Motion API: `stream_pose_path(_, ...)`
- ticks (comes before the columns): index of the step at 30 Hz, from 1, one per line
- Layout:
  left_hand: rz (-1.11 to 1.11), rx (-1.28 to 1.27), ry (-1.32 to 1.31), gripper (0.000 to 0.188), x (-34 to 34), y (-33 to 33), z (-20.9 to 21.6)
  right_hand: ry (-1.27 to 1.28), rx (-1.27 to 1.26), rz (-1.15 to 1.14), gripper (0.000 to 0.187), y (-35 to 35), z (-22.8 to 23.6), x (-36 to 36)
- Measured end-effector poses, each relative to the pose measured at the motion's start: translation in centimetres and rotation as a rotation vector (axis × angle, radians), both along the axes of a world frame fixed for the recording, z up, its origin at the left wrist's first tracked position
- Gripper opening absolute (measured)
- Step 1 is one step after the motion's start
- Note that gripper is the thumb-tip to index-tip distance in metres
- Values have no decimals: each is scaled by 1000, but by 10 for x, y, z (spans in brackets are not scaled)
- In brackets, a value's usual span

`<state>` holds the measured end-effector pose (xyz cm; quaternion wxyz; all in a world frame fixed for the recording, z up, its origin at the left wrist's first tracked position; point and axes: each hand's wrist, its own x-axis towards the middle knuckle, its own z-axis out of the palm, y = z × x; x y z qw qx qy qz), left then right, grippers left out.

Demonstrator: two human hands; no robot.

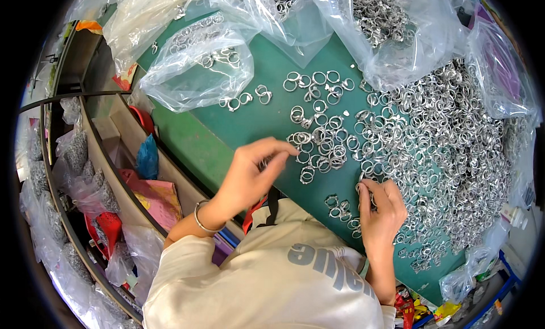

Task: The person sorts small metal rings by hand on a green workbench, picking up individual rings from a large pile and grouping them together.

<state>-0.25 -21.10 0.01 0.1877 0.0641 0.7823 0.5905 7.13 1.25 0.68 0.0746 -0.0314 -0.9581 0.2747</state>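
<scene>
Silver metal rings lie loose over a green tabletop [227, 124]. My left hand [255, 169] is at the left edge of a small cluster of rings [326, 144], its thumb and index finger drawn together and its other fingers curled under. Whatever it holds is too small or hidden to make out. Farther right, my right hand [383, 211] pinches a ring [361, 186] at the near-left edge of the big heap [454, 141]. A few rings [340, 208] sit just left of that hand. Both forearms come up from the lower edge.
Clear plastic bags [198, 73] with rings inside stand along the far side, one fuller bag [392, 34] beside the heap. Left of the table, an open drawer [164, 170] holds a blue bag [147, 157] and a pink packet [156, 198]. Packed bags of rings [74, 153] fill a shelf beyond.
</scene>
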Motion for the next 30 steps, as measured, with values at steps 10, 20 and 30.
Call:
stream_pose_path(10, -192, -422, 411, 20, 22, 16, -10, -37, -111, 207, 22, -26, -1, -22)
stream_pose_path(20, -75, -460, 389, 19, 25, 33, -15, 21, 87, 243, 15, -50, -7, -40)
stream_pose_path(30, 17, -441, 378, 21, 26, 19, -5, -43, 68, 374, 16, -48, -4, -53)
